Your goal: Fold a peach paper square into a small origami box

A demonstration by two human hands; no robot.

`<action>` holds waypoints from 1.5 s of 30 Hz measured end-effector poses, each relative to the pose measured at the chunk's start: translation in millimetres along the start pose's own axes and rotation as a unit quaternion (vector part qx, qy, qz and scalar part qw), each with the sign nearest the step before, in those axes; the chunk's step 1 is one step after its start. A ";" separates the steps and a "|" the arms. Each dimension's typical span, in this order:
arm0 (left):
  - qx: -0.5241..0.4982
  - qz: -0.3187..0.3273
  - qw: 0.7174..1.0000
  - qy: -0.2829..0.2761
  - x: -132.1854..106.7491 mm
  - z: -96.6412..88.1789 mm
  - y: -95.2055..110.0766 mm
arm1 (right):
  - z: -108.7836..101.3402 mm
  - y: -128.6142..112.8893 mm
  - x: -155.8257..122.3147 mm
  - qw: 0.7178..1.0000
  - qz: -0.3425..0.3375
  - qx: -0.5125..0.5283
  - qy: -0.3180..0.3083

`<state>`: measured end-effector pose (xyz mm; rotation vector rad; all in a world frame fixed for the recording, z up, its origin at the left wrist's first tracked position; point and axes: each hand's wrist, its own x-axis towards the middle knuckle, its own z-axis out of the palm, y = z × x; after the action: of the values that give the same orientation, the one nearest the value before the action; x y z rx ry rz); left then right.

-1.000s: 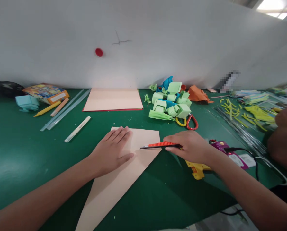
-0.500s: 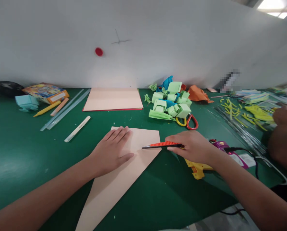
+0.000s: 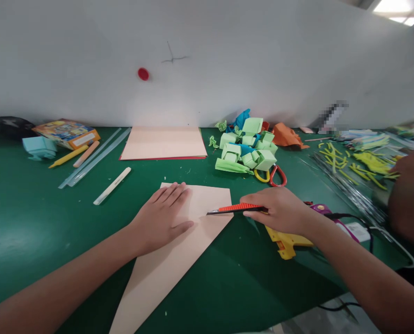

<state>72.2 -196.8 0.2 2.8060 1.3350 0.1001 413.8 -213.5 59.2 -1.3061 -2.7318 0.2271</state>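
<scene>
**Head view: flat hand on the peach sheet, red cutter over its right side**

The peach sheet point(image 3: 172, 260) lies flat on the green bench point(image 3: 71, 246), its wide end away from the person and its narrowing end running out at the bottom. The left hand point(image 3: 160, 220) rests on the upper left of the sheet, palm down, fingers straight and close together, thumb set apart; they grip nothing and simply press. The right hand point(image 3: 278, 208), just beyond the sheet's right edge, has its fingers closed around the rear of the red cutter point(image 3: 239, 208). The blade lies over the sheet and points toward the left thumb; whether the tip bears on the surface I cannot tell.

Behind the sheet sits a stack of sheets point(image 3: 163, 144); behind and to its right, folded green paper pieces point(image 3: 246, 150) and scissors point(image 3: 278, 176). Right of it, partly under the right arm, is a yellow tool point(image 3: 286, 243).

The sheet looks light and thin, likely to crease or skid, so a spread palm on the wide part should suit it. The cutter seems light but stiff; its ribbed body offers the best hold, well back from the blade, which is probably brittle sideways.
</scene>
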 end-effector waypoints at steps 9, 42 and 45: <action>0.000 0.005 1.000 0.018 -1.4 3.5 -1.8 | 1.5 0.5 -4.1 1.000 0.005 0.005 0.003; -0.006 -0.001 1.000 0.001 -0.1 -1.7 0.6 | -1.4 5.0 -11.0 1.000 0.024 0.000 -0.003; -0.012 -0.001 1.000 0.006 0.0 -1.4 0.6 | -1.1 5.8 -12.0 1.000 0.020 -0.006 0.005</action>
<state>72.5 -197.2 1.6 2.7886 1.3295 0.1331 425.8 -219.1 58.8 -1.3628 -2.7043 0.2077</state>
